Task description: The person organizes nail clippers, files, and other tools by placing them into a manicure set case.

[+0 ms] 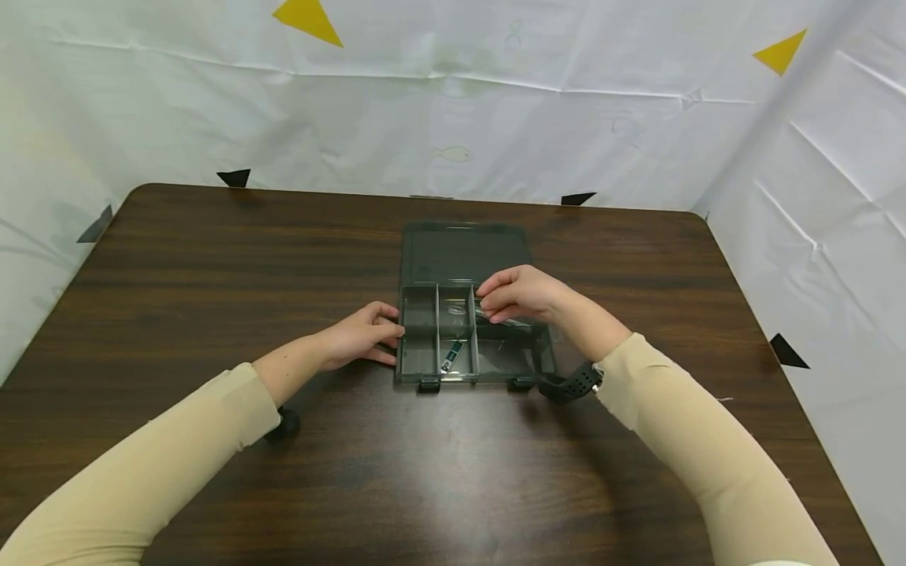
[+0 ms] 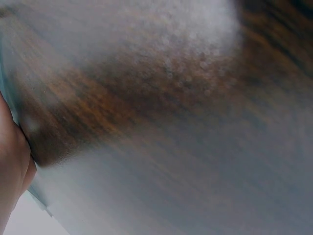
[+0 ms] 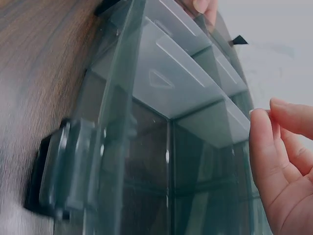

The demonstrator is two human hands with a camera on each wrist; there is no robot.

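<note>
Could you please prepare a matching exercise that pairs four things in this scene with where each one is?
Things:
1. Left hand
2. Right hand
3. Dark translucent plastic compartment box
4. Box's open lid

Places:
A. lying flat on the brown wooden table, behind the compartments
B. against the box's left wall
C. over the rear compartments, fingers pinched together
D. between the two hands, latches toward the person

Pairs: 1-B, 2-C, 3-D, 4-A

table — dark wood | backdrop — white sheet, yellow triangles
</note>
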